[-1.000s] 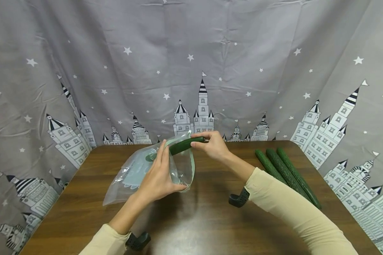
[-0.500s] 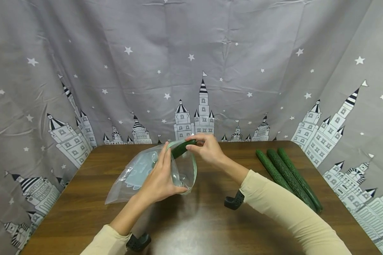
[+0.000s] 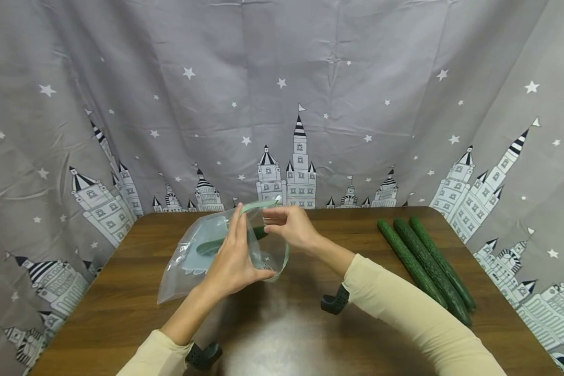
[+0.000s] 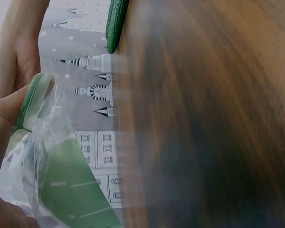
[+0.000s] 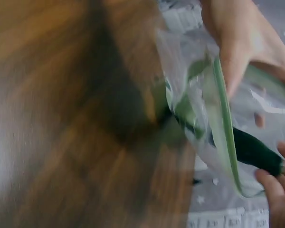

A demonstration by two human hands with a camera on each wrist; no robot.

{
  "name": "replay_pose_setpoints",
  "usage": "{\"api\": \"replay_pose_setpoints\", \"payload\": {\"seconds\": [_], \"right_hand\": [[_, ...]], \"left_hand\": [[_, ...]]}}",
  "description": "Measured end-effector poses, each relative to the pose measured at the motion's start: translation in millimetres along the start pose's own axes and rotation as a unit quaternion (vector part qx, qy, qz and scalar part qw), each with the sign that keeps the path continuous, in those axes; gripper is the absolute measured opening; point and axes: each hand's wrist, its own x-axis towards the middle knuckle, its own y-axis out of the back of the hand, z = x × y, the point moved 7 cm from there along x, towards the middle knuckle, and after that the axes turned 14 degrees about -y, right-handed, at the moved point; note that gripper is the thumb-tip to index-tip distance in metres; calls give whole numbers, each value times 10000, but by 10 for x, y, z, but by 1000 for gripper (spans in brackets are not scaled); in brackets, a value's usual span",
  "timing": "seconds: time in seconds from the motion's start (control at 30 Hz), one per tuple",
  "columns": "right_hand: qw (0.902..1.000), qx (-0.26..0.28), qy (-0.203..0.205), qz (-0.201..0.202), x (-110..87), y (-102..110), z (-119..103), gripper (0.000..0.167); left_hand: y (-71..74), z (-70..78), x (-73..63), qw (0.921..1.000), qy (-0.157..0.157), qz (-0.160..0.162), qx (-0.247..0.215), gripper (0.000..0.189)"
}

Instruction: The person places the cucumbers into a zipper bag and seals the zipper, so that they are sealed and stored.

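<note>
A clear zip bag point(image 3: 178, 271) with a green-edged mouth is tilted above the wooden table, its mouth spread wide and facing right. My left hand point(image 3: 232, 261) holds that mouth, fingers along the upper edge and thumb at the lower edge. Inside lies a cucumber point(image 3: 211, 245), seen through the plastic, most of its length past the opening. My right hand point(image 3: 291, 227) reaches into the mouth, fingertips at the cucumber's near end. In the right wrist view, thumb and fingers pinch the tip of the dark green cucumber point(image 5: 254, 149). In the left wrist view the green zip edge point(image 4: 31, 102) shows beside the thumb.
Three cucumbers point(image 3: 431, 269) lie side by side on the right part of the wooden table point(image 3: 310, 334). Behind the table hangs a grey curtain point(image 3: 366, 62) printed with castles and stars. Dark camera mounts point(image 3: 335, 302) sit at the wrists.
The right hand has moved left and slightly down, pushing the cucumber deeper into the bag. The left hand keeps its hold on the bag's mouth.
</note>
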Motion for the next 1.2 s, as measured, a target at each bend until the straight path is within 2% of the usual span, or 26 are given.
{"api": "replay_pose_setpoints", "payload": {"seconds": [0.1,0.33,0.53,0.63,0.8,0.93,1.2], "right_hand": [[9985,-187,177,-479,-18,22,-34,45],[9923,-791,476,-832,-98,67,-2,39],[9911,-489,690,-1030,-201,189,38,36],[9917,-365,681,-1031,-227,324,104,36],[9957,-269,387,-800,-288,635,254,37],[9974,-319,192,-612,-369,871,344,38],[9981,-457,95,-390,-568,1276,437,41]], "left_hand": [[17,-19,8,10000,26,41,80,155],[-62,-32,-1,9985,143,-271,462,154],[-85,-5,7,9979,126,-251,579,152],[-86,1,10,9978,120,-262,589,152],[-96,14,18,9974,61,-286,652,150],[-109,21,21,9971,10,-325,682,150],[-125,44,44,9970,6,-421,651,151]]}}
